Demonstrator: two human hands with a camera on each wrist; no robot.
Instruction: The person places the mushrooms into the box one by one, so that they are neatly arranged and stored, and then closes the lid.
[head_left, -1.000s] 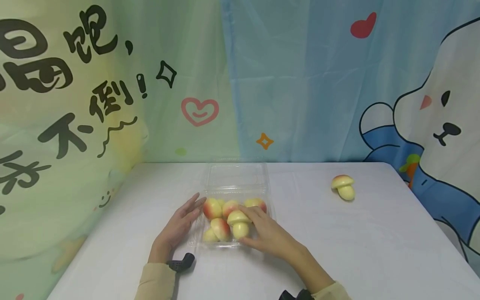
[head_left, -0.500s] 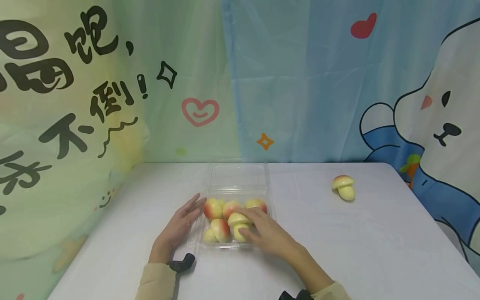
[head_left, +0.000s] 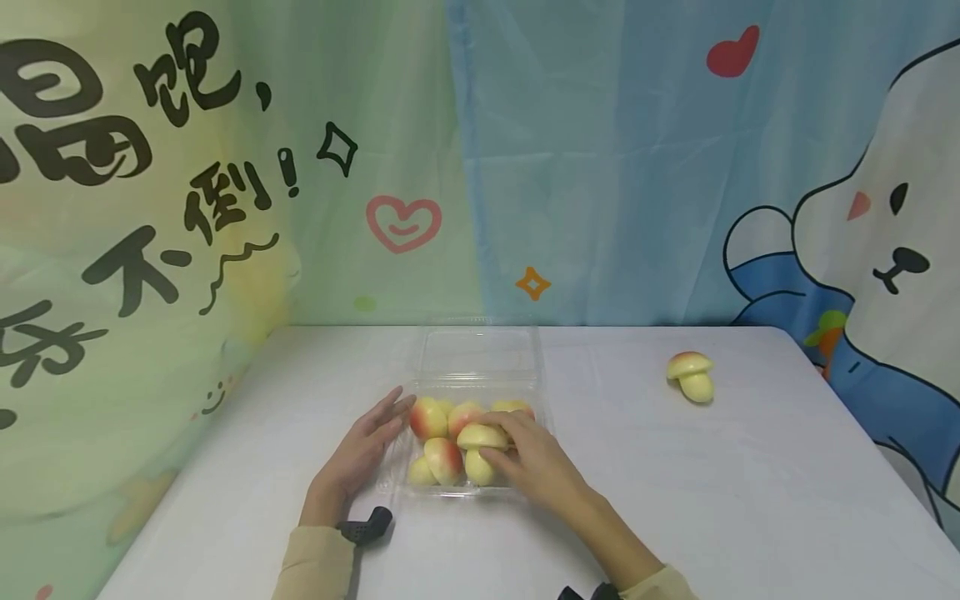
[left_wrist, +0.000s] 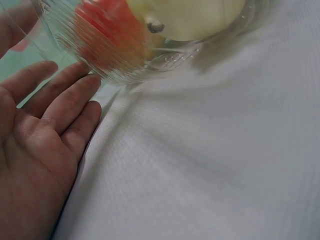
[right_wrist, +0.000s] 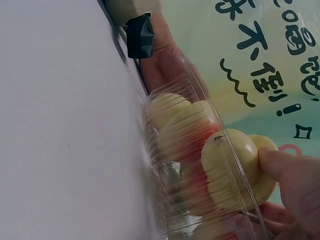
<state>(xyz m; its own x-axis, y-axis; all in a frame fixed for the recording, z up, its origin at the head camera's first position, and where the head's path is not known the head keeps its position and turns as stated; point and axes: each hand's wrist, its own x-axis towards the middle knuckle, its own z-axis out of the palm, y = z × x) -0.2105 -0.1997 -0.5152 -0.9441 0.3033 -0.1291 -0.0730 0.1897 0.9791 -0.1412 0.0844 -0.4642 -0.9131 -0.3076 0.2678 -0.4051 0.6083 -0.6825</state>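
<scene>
A yellow toy mushroom (head_left: 477, 437) sits at the front right of a clear plastic clamshell box (head_left: 453, 492). My right hand (head_left: 542, 463) pinches its cap, thumb at the front and fingers behind; in the right wrist view the thumb (right_wrist: 290, 167) presses the mushroom above the box's wall. Several other yellow toy mushrooms with red-blushed caps, one of them a front-left mushroom (head_left: 444, 461), lie in the same box. Along the box's left side my left hand (head_left: 362, 448) lies with fingers straight, and the left wrist view shows its fingertips (left_wrist: 92, 82) right at the clear wall.
The box's clear lid (head_left: 480, 354) is folded back on the white table (head_left: 750, 483). Apart from the box, another toy mushroom (head_left: 692, 377) lies at the back right. A printed curtain (head_left: 585, 167) hangs behind the table.
My right thumb has moved up from the mushroom's stem toward its cap, and the fingers have drawn in around it. The left hand stays by the box.
</scene>
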